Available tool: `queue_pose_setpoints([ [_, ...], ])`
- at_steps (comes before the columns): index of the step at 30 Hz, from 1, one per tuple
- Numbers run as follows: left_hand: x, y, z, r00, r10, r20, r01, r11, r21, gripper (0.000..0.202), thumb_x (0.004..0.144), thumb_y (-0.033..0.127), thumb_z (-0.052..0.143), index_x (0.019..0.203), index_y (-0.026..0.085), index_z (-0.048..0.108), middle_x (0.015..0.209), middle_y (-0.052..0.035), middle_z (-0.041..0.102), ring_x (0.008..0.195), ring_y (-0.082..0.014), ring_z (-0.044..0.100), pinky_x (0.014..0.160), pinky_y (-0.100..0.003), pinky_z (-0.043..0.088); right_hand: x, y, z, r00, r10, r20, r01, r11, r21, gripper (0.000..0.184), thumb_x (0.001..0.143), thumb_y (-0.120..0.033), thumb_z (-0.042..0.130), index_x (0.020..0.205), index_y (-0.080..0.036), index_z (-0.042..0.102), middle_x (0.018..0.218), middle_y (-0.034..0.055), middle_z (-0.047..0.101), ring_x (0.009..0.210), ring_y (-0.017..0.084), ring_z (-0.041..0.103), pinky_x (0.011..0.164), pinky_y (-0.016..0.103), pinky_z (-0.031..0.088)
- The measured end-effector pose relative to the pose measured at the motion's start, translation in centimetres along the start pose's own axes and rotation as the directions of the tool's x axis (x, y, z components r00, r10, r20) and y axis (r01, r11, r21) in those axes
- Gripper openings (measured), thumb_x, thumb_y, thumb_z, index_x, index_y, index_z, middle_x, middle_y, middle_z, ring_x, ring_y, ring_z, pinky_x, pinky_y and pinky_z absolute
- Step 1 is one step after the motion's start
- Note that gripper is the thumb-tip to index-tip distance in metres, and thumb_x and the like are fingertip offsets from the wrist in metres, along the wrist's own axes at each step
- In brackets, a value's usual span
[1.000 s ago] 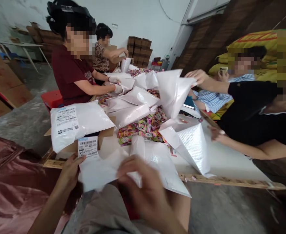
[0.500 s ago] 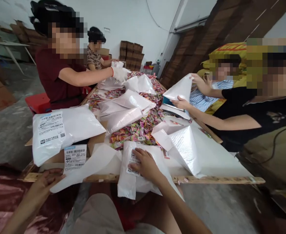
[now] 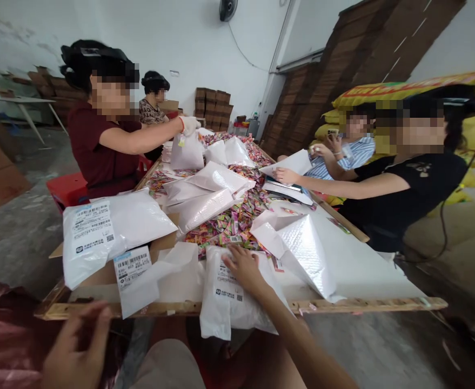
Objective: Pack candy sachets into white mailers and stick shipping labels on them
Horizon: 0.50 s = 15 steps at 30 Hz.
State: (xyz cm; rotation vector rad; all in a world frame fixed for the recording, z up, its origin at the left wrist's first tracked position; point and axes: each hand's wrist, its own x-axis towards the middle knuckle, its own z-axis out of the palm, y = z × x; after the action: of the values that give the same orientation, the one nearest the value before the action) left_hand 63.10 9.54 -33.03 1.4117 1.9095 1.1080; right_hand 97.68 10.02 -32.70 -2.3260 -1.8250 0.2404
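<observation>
My right hand [image 3: 245,270] lies with its fingers spread on a filled white mailing bag [image 3: 218,319] that overhangs the table's front edge. The bag bears a printed shipping label [image 3: 226,286], partly covered by that hand. Below the front edge at the left, my left hand [image 3: 79,346] is blurred, its thumb and fingers apart and nothing visible between them. Just beyond it, another printed label [image 3: 132,265] on a pale translucent sheet [image 3: 140,297] lies across the wooden edge. A second filled mailing bag [image 3: 135,219] with a label rests behind this sheet.
Small colourful packets [image 3: 216,227] cover the table's middle, with several white pouches [image 3: 213,183] on top. A silvery bubble mailer [image 3: 306,254] lies at the right. Co-workers at both sides handle white pouches. A wooden strip [image 3: 367,306] borders the table's front.
My left hand has let go of the translucent sheet and drawn back towards me. My right hand remains on the bag. The co-worker at the right has lowered a white pouch.
</observation>
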Motion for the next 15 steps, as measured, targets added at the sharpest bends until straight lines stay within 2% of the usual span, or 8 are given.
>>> queue_pose_setpoints([
  [2,-2.6,0.8,3.0,0.966,0.057,0.251,-0.022,0.990,-0.143,0.047,0.071,0.063,0.058,0.096,0.024,0.065,0.101,-0.0065,0.072,0.098,-0.0286,0.065,0.087,-0.038,0.048,-3.0,0.5,1.2,0.986,-0.032,-0.162,0.032,0.999,-0.005,0.057,0.095,-0.051,0.039,0.146,-0.024,0.038,0.152,0.0097,0.038,0.138,0.030,0.035,0.107,0.053,0.027],
  [4,-4.6,0.9,6.7,0.836,0.112,0.537,0.002,0.978,-0.207,0.053,0.074,0.063,0.058,0.105,0.021,0.065,0.094,-0.0084,0.073,0.086,-0.0264,0.066,0.077,-0.035,0.050,-6.5,0.9,3.0,0.953,-0.130,-0.272,0.126,0.991,-0.034,0.064,0.092,-0.046,0.048,0.150,-0.024,0.030,0.154,0.0086,0.034,0.140,0.030,0.032,0.110,0.054,0.025],
  [5,-5.2,0.9,8.7,0.732,0.125,0.670,0.042,0.973,-0.227,0.056,0.073,0.063,0.058,0.106,0.018,0.064,0.089,-0.0093,0.074,0.078,-0.0255,0.066,0.071,-0.034,0.049,-8.2,1.0,4.0,0.939,-0.179,-0.293,0.171,0.984,-0.053,0.067,0.091,-0.043,0.050,0.151,-0.025,0.026,0.155,0.0083,0.032,0.141,0.031,0.031,0.110,0.055,0.025],
  [6,-5.7,0.8,10.5,0.671,0.132,0.730,0.083,0.965,-0.251,0.055,0.072,0.064,0.060,0.100,0.017,0.066,0.085,-0.0102,0.073,0.075,-0.0251,0.065,0.069,-0.034,0.049,-9.7,1.1,4.8,0.926,-0.217,-0.309,0.207,0.976,-0.066,0.069,0.091,-0.041,0.051,0.152,-0.026,0.023,0.155,0.0079,0.031,0.142,0.032,0.030,0.111,0.055,0.024],
  [9,-6.5,1.5,14.2,0.636,0.158,0.755,0.120,0.947,-0.299,0.055,0.067,0.069,0.062,0.078,0.015,0.065,0.076,-0.0111,0.071,0.072,-0.0244,0.063,0.067,-0.034,0.047,-12.6,1.4,5.5,0.891,-0.305,-0.336,0.317,0.948,-0.021,0.067,0.090,-0.040,0.055,0.151,-0.029,0.028,0.150,0.0069,0.042,0.138,0.032,0.038,0.110,0.054,0.030],
  [12,-7.7,4.6,14.7,0.566,0.211,0.797,0.161,0.920,-0.358,0.058,0.067,0.071,0.061,0.074,0.014,0.065,0.070,-0.0083,0.068,0.065,-0.0211,0.059,0.059,-0.031,0.045,-12.3,2.4,2.7,0.874,-0.186,-0.448,0.304,0.930,0.207,0.040,0.094,-0.038,0.050,0.131,-0.027,0.055,0.128,0.0077,0.064,0.117,0.025,0.059,0.097,0.041,0.047],
  [14,-8.7,7.3,13.1,0.509,0.271,0.817,0.202,0.885,-0.420,0.055,0.073,0.068,0.058,0.083,0.015,0.067,0.072,-0.0051,0.068,0.061,-0.0171,0.056,0.056,-0.028,0.043,-10.6,3.3,-0.5,0.839,-0.002,-0.544,0.238,0.901,0.363,0.029,0.095,-0.038,0.046,0.113,-0.023,0.064,0.113,0.0088,0.070,0.104,0.023,0.065,0.087,0.035,0.052],
  [15,-9.0,8.6,11.8,0.501,0.306,0.809,0.220,0.859,-0.462,0.051,0.075,0.066,0.057,0.085,0.016,0.067,0.073,-0.0034,0.068,0.062,-0.0155,0.056,0.057,-0.026,0.042,-9.3,3.8,-2.2,0.810,0.073,-0.583,0.218,0.884,0.413,0.028,0.095,-0.038,0.046,0.107,-0.021,0.065,0.109,0.0092,0.070,0.101,0.023,0.065,0.084,0.035,0.052],
])
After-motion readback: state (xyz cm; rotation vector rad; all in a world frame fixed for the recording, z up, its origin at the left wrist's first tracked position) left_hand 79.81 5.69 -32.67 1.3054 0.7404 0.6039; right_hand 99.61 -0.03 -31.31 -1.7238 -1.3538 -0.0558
